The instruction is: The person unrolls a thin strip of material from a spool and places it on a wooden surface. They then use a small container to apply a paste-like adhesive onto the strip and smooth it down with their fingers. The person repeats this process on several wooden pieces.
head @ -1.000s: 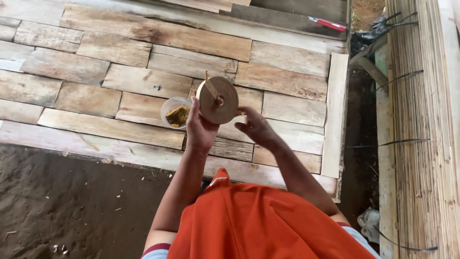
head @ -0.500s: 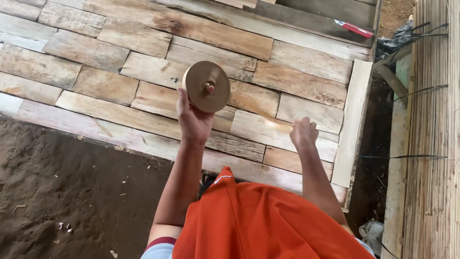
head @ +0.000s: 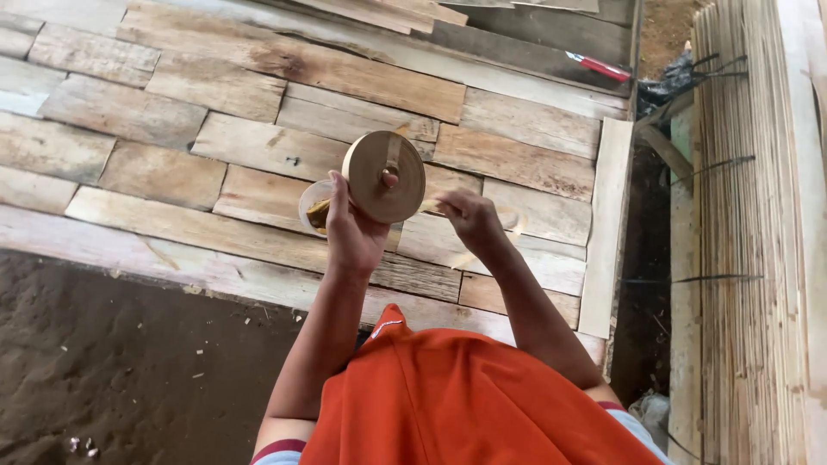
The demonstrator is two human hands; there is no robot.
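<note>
My left hand (head: 351,234) holds up a round tan disc, a roll of thin wooden strip (head: 383,176) with a small knob at its centre. My right hand (head: 469,217) sits just right of the roll, fingers pinched on the loose end of the strip (head: 515,226), which curls away to the right. Behind the left hand, a small clear cup (head: 314,209) with yellowish-brown contents stands on the plank platform (head: 258,112). An orange shirt fills the bottom of the view.
The platform is made of uneven pale planks. Dark soil (head: 112,362) lies at the lower left. A large bundle of thin bamboo slats (head: 749,241) tied with black bands runs along the right. A red-handled tool (head: 599,66) lies at the platform's far right edge.
My right hand moved from out at the right back up beside the roll and took the strip end. The cup is visible again behind the left hand.
</note>
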